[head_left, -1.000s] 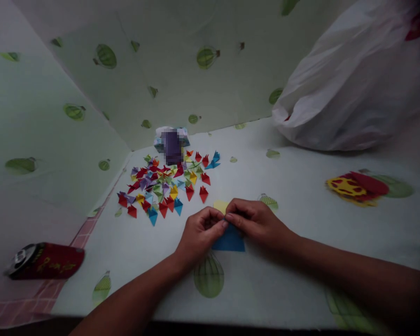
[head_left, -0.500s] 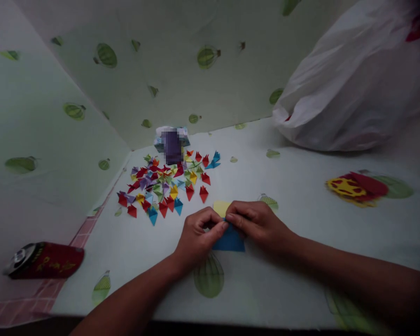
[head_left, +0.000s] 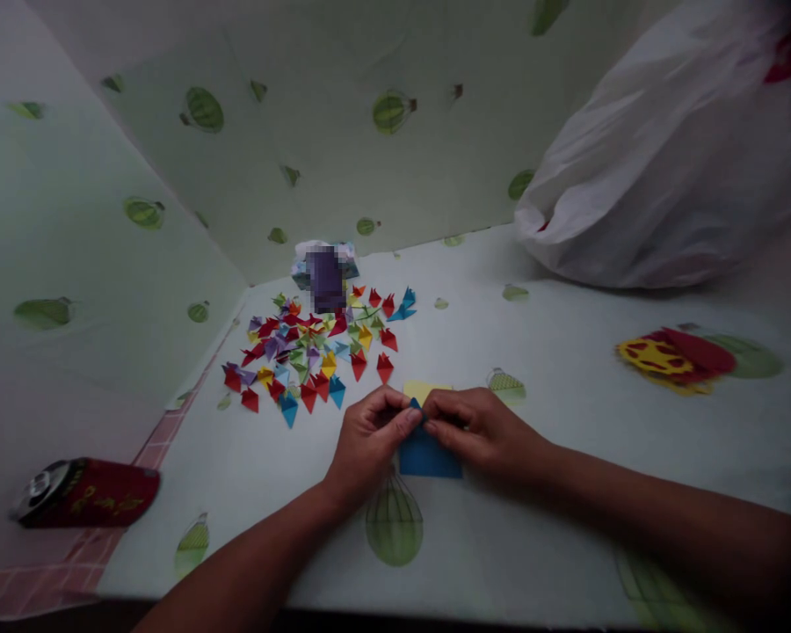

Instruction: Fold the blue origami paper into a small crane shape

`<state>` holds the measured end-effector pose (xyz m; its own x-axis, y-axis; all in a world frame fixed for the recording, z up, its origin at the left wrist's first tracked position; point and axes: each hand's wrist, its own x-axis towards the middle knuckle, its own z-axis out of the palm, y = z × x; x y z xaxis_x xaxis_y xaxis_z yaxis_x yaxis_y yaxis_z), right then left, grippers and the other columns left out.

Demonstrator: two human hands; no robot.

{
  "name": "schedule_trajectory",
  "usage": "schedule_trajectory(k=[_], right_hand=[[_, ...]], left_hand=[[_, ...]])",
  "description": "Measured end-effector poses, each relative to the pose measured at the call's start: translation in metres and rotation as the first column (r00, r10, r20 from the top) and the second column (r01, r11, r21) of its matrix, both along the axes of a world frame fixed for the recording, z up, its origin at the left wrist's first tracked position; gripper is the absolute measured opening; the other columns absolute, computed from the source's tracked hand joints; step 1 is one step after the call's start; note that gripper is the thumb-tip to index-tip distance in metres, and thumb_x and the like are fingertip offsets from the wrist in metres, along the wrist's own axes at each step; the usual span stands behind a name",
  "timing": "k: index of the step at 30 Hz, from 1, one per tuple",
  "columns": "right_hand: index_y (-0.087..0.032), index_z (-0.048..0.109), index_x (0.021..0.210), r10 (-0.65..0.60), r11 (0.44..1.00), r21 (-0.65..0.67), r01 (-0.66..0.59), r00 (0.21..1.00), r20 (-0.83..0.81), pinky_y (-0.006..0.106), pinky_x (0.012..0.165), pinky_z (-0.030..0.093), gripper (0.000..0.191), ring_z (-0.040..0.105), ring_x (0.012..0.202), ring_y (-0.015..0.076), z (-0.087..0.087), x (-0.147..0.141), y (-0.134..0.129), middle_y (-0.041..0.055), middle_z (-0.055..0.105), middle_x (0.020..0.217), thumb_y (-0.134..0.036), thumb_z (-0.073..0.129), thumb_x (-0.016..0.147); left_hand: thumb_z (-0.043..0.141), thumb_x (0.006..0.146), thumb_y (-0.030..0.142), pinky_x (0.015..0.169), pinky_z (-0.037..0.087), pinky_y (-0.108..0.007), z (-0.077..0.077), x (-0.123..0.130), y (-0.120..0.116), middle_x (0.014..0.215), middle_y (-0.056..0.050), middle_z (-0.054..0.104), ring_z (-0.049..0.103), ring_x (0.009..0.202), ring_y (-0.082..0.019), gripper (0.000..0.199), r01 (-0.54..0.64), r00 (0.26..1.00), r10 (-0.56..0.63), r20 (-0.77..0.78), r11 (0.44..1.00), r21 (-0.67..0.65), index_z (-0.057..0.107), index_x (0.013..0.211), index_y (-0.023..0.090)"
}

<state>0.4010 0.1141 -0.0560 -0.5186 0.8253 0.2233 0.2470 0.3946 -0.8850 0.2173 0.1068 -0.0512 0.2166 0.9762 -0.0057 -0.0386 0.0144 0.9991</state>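
Between my fingertips is a small piece of folded blue paper (head_left: 416, 406), its pointed tip showing upward. My left hand (head_left: 374, 440) pinches its left side with thumb and forefinger. My right hand (head_left: 481, 431) is closed on its right side, and the fingers hide most of it. Just below the hands lies a flat blue paper sheet (head_left: 431, 454); whether it is joined to the folded piece I cannot tell. Yellow paper (head_left: 427, 389) shows behind my knuckles. Many small folded paper figures (head_left: 320, 385) in red, blue, yellow, green and purple are spread to the left beyond my hands.
A red drink can (head_left: 89, 494) lies on its side at the left. A tissue box (head_left: 301, 266) with a blurred purple object (head_left: 326, 277) stands at the back. On the right are red and yellow cut-outs (head_left: 672, 359) and a large white plastic bag (head_left: 633, 193).
The blue paper's pointed tip now shows between my fingertips; before, the fingers covered it. My right hand has shifted slightly down. Both hands keep their pinch.
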Motion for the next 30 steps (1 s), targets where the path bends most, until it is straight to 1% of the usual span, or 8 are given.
schedule_trajectory(k=[3,7,10,12,14,19,24,30], right_hand=[[-0.017,0.056,0.072,0.004,1.0,0.021,-0.004,1.0,0.009,0.024,0.053,0.033,0.019,0.043,0.056,0.0101,0.002,0.001,-0.001,-0.0019,0.051,0.063,-0.025,0.052,0.089],[-0.017,0.062,0.077,-0.021,1.0,-0.008,0.021,1.0,-0.004,0.024,0.054,0.035,0.018,0.047,0.057,0.0108,0.003,0.002,-0.001,0.0004,0.059,0.066,-0.026,0.053,0.09],[-0.018,0.057,0.075,-0.087,0.99,-0.12,0.077,0.994,-0.074,0.024,0.053,0.037,0.024,0.05,0.056,0.0114,0.0,0.003,0.001,0.0007,0.059,0.067,-0.032,0.052,0.094],[-0.019,0.054,0.077,-0.114,0.971,-0.225,0.08,0.983,-0.142,0.024,0.052,0.04,0.025,0.051,0.054,0.0112,-0.003,0.003,0.003,-0.0005,0.056,0.066,-0.037,0.05,0.095],[-0.02,0.054,0.081,-0.122,0.959,-0.275,0.07,0.976,-0.179,0.024,0.05,0.04,0.022,0.05,0.052,0.0109,-0.005,0.002,0.004,-0.0017,0.055,0.065,-0.037,0.052,0.094],[-0.019,0.054,0.083,-0.127,0.969,-0.233,0.088,0.979,-0.157,0.024,0.049,0.038,0.014,0.048,0.051,0.0101,-0.007,0.001,0.003,-0.003,0.054,0.062,-0.03,0.056,0.092],[-0.019,0.054,0.084,-0.118,0.944,-0.326,0.044,0.971,-0.21,0.023,0.05,0.04,0.019,0.051,0.052,0.0095,-0.006,0.001,0.002,-0.0023,0.056,0.066,-0.035,0.053,0.095],[-0.018,0.056,0.086,-0.098,0.951,-0.308,0.023,0.968,-0.233,0.023,0.051,0.041,0.023,0.052,0.053,0.0089,-0.005,0.001,0.001,-0.0016,0.057,0.068,-0.037,0.052,0.097]], left_hand=[[0.079,0.075,0.034,0.057,0.043,-0.021,0.0,0.001,-0.001,0.065,0.002,0.06,0.052,0.061,-0.01,0.025,-0.007,1.0,0.008,0.02,1.0,-0.026,0.063,0.07,0.016],[0.078,0.075,0.035,0.059,0.046,-0.022,-0.002,0.001,0.001,0.061,0.002,0.062,0.055,0.057,-0.01,0.025,-0.015,0.999,0.019,0.035,0.995,-0.099,0.064,0.074,0.015],[0.08,0.074,0.035,0.062,0.049,-0.024,-0.004,0.0,0.003,0.062,0.001,0.066,0.061,0.058,-0.011,0.026,-0.031,0.997,0.041,0.066,0.989,-0.145,0.064,0.077,0.016],[0.082,0.072,0.035,0.063,0.051,-0.025,-0.006,0.0,0.004,0.063,0.001,0.068,0.064,0.059,-0.012,0.028,-0.058,0.991,0.078,0.106,0.983,-0.175,0.062,0.078,0.016],[0.084,0.071,0.035,0.063,0.053,-0.025,-0.008,0.0,0.005,0.064,0.002,0.069,0.067,0.06,-0.013,0.03,-0.071,0.984,0.103,0.148,0.977,-0.203,0.061,0.079,0.016],[0.085,0.071,0.034,0.066,0.056,-0.024,-0.011,0.0,0.005,0.069,0.001,0.071,0.071,0.064,-0.013,0.031,-0.068,0.976,0.109,0.188,0.975,-0.212,0.061,0.078,0.016],[0.083,0.075,0.032,0.067,0.057,-0.024,-0.012,-0.001,0.003,0.072,0.0,0.072,0.072,0.067,-0.014,0.025,-0.044,0.981,0.079,0.18,0.981,-0.19,0.065,0.081,0.015],[0.082,0.077,0.03,0.07,0.057,-0.023,-0.014,-0.002,0.004,0.075,0.0,0.073,0.071,0.069,-0.013,0.021,-0.043,0.979,0.075,0.189,0.985,-0.169,0.068,0.082,0.016]])
